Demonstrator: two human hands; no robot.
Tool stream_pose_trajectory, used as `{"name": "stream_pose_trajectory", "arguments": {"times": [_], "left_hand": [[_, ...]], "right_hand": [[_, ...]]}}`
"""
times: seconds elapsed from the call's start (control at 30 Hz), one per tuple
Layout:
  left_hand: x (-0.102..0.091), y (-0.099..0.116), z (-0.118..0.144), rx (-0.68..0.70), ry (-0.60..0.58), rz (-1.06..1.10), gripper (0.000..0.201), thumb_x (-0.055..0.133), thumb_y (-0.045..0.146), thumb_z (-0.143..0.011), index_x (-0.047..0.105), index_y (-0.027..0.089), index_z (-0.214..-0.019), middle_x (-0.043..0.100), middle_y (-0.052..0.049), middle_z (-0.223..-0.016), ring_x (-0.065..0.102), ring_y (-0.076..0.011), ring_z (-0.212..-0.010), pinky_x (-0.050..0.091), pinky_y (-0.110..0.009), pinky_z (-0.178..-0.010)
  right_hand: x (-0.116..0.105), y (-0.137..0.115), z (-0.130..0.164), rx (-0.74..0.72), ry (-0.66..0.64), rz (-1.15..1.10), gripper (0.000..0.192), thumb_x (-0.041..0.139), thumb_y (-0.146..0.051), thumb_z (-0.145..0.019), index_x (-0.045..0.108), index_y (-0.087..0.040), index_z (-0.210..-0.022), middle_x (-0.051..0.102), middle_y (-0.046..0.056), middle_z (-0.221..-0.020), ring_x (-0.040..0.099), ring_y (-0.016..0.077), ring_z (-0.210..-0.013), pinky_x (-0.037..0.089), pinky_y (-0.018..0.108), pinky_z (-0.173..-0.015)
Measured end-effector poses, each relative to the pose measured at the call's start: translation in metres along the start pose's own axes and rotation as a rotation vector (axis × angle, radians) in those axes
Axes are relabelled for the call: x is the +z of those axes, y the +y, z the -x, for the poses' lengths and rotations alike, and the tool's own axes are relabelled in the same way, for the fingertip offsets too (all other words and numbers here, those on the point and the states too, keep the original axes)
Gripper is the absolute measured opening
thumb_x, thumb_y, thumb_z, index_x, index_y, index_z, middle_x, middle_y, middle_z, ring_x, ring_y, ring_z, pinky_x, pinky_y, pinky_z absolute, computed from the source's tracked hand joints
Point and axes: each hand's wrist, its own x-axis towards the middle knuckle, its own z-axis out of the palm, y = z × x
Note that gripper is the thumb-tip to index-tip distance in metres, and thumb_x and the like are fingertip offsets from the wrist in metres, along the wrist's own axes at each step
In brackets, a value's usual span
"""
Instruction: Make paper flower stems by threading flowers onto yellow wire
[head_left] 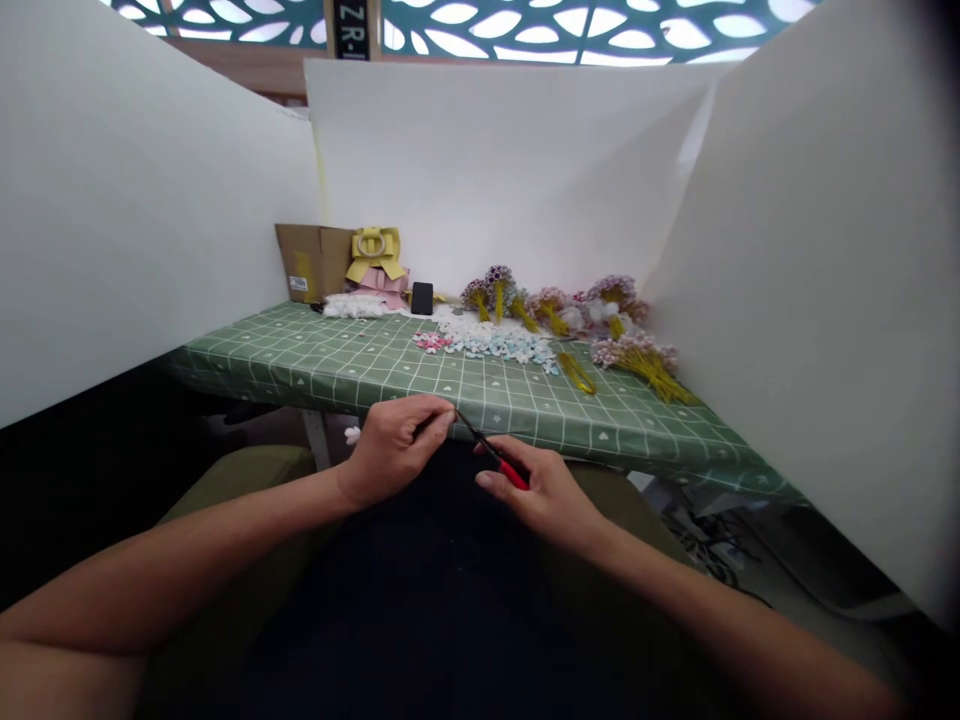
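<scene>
My right hand (547,495) is closed round red-handled pliers (513,472), whose dark narrow jaws point up and left. The jaw tips meet the fingertips of my left hand (401,440), which is closed in a pinch in front of the table edge. Whatever lies between those fingers is too small to make out. A small white flower (352,435) shows just left of my left hand; whether it is joined to what I pinch, I cannot tell. On the table beyond lie loose white and light-blue flowers (517,345) and a few pink flowers (433,342).
A green checked cloth (337,365) covers the table. Bunches of beaded stems (637,360) and a bundle of yellow wire (576,373) lie right. At the back left are a cardboard box (307,265), a yellow bow (375,250) and a black block (422,298). White panels enclose the table.
</scene>
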Motion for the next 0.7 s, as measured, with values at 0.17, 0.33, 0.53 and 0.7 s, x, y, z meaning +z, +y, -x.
{"name": "stream_pose_trajectory", "arguments": {"times": [0.17, 0.33, 0.53, 0.7], "left_hand": [[-0.001, 0.000, -0.003, -0.250, -0.158, 0.364, 0.023, 0.052, 0.031, -0.088, 0.065, 0.015, -0.078, 0.053, 0.002, -0.061, 0.045, -0.0080, -0.055, 0.035, -0.020, -0.053], [0.004, -0.002, -0.003, -0.467, -0.250, 0.770, 0.022, 0.057, 0.034, -0.084, 0.061, 0.015, -0.076, 0.029, 0.007, -0.051, 0.021, -0.0043, -0.044, 0.014, -0.019, -0.041], [0.004, -0.003, -0.001, -0.478, -0.260, 0.800, 0.021, 0.059, 0.033, -0.083, 0.063, 0.014, -0.075, 0.032, 0.006, -0.053, 0.023, -0.0042, -0.045, 0.015, -0.019, -0.042], [0.002, 0.000, 0.000, -0.417, -0.220, 0.600, 0.023, 0.056, 0.035, -0.086, 0.064, 0.015, -0.077, 0.037, 0.005, -0.052, 0.027, -0.0054, -0.046, 0.018, -0.020, -0.043]], "right_hand": [[-0.015, 0.016, -0.004, -0.127, 0.137, 0.264, 0.045, 0.060, -0.045, -0.084, 0.054, -0.015, -0.117, 0.065, 0.012, -0.104, 0.062, 0.0233, -0.089, 0.048, 0.034, -0.077], [-0.025, 0.024, -0.005, -0.230, 0.152, 0.469, 0.045, 0.060, -0.041, -0.084, 0.052, -0.015, -0.120, 0.064, 0.011, -0.098, 0.061, 0.0231, -0.083, 0.047, 0.032, -0.069], [-0.024, 0.020, -0.005, -0.231, 0.142, 0.490, 0.044, 0.059, -0.039, -0.084, 0.051, -0.016, -0.120, 0.064, 0.012, -0.100, 0.062, 0.0236, -0.087, 0.048, 0.032, -0.072], [-0.021, 0.019, -0.004, -0.221, 0.141, 0.438, 0.039, 0.058, -0.037, -0.085, 0.052, -0.018, -0.119, 0.067, 0.011, -0.100, 0.064, 0.0219, -0.085, 0.049, 0.030, -0.070]]}}
